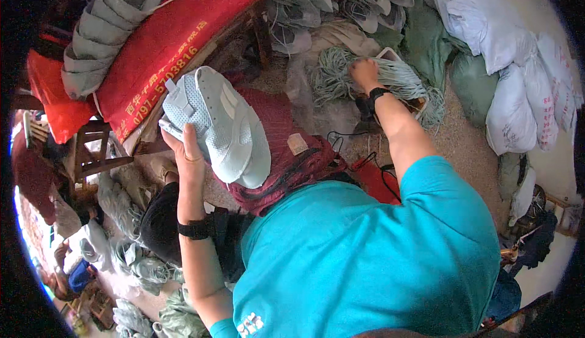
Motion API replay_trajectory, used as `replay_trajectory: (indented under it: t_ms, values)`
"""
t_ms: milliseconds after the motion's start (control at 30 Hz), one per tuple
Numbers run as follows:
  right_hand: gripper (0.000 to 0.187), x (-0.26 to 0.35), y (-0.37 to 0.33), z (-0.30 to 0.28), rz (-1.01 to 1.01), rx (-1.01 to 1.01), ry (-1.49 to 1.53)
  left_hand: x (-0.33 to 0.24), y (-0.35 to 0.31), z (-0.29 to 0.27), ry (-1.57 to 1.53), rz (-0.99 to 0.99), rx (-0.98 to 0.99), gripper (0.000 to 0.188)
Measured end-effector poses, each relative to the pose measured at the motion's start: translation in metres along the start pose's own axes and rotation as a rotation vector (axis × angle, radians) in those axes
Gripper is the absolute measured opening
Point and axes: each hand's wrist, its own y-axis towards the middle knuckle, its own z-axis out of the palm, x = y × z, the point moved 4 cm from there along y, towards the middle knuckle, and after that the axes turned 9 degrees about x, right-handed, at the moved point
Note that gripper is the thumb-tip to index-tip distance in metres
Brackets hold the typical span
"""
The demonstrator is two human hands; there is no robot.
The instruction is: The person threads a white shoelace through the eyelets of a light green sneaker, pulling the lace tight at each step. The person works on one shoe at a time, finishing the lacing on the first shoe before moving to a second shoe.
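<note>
My left hand (187, 149) is closed on a pale grey-blue shoe upper (234, 131), thumb on its near side, and holds it up at the left of my lap. Its mesh and stitched panels face up. My right arm stretches away from me to a heap of pale green-grey shoelaces (338, 76). There my right hand (364, 74) is on the laces with its fingers curled in. Part of the heap lies over a white-rimmed container (390, 53). A dark red cloth (274, 118) covers my lap below the upper.
A nested stack of grey shoe uppers (113, 24) lies on a red printed cloth (201, 18) over a wooden table at the left. More uppers (359, 3) hang at the back. Stuffed white sacks (493, 27) line the right. A wooden stool (91, 149) stands at left.
</note>
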Motion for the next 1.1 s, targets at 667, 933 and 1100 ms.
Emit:
replay_trajectory:
  t_ms: [667,933,1100]
  values:
    - [0.023,0.009,-0.001,0.007,-0.132,0.011,-0.004,-0.024,-0.043,-0.025,0.194,-0.008,-0.100,0.060]
    - [0.029,0.168,-0.081,-0.141,-0.753,0.510,0.769,-0.167,-0.090,0.019,-0.305,0.079,0.318,0.032]
    - [0.024,0.225,-0.149,-0.244,-0.781,0.726,1.150,-0.248,-0.132,0.018,-0.995,0.644,0.942,0.045]
